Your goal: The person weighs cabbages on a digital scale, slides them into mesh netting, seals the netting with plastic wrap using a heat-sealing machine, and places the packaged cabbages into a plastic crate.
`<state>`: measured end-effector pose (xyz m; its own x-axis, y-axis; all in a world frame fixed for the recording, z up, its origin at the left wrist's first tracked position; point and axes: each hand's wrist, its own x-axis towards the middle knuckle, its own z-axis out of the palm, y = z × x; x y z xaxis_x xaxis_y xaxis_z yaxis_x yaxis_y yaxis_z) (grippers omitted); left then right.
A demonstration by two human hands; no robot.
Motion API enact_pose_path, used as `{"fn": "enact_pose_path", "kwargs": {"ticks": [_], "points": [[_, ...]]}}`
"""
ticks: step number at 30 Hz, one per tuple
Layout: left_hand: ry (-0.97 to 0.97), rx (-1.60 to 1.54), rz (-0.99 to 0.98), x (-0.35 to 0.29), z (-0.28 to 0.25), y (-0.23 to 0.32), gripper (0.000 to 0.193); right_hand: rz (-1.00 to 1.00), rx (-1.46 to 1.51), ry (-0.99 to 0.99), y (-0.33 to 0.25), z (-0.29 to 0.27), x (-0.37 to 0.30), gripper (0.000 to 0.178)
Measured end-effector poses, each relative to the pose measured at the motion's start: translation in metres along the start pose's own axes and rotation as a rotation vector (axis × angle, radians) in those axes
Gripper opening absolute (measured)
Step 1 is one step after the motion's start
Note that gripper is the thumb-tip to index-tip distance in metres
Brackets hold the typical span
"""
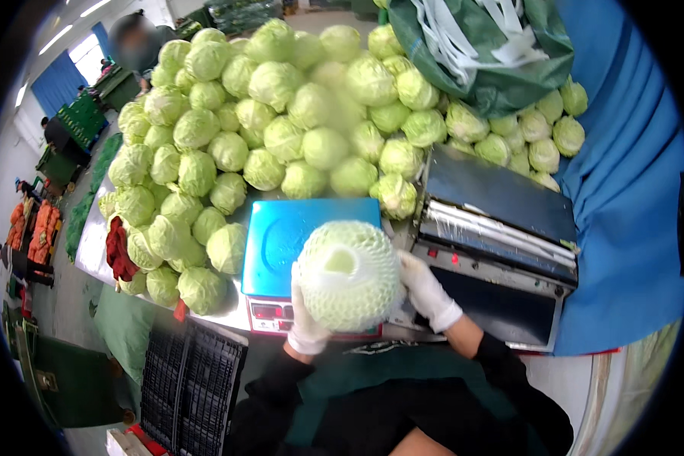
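At its eight and three o'clock, my left hand (307,319) and right hand (429,292) clasp the netted cabbage (349,292), best pressed evenly and gently.

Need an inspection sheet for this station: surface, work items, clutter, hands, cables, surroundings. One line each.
Surface: metal table, mostly covered; a bare strip shows at the near edge.
Work items: cabbage in white foam net, over the front of the blue-topped scale; contact unclear. Sealer-like machine to the right, red light lit.
Clutter: large cabbage pile behind and left; green bag on top at right; dark red cloth at left.
Hands: left hand and right hand, white-gloved, grip the netted cabbage from either side.
Cables: nothing seen.
Surroundings: blue curtain right; black crate lower left; orange sacks far left.
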<state>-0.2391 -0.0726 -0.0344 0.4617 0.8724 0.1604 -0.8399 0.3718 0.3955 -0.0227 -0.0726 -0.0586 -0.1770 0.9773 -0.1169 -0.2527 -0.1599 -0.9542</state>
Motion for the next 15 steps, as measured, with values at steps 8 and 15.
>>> {"fn": "enact_pose_path", "kwargs": {"ticks": [8, 15], "points": [[-0.033, 0.633, -0.228, 0.054, 0.033, 0.024, 0.066, 0.083, 0.655, -0.142, -0.072, -0.009, -0.044, 0.081], [-0.432, 1.015, -0.279, 0.133, 0.089, -0.026, 0.066, -0.129, 0.691, 0.067, -0.082, -0.068, -0.074, 0.063]]}}
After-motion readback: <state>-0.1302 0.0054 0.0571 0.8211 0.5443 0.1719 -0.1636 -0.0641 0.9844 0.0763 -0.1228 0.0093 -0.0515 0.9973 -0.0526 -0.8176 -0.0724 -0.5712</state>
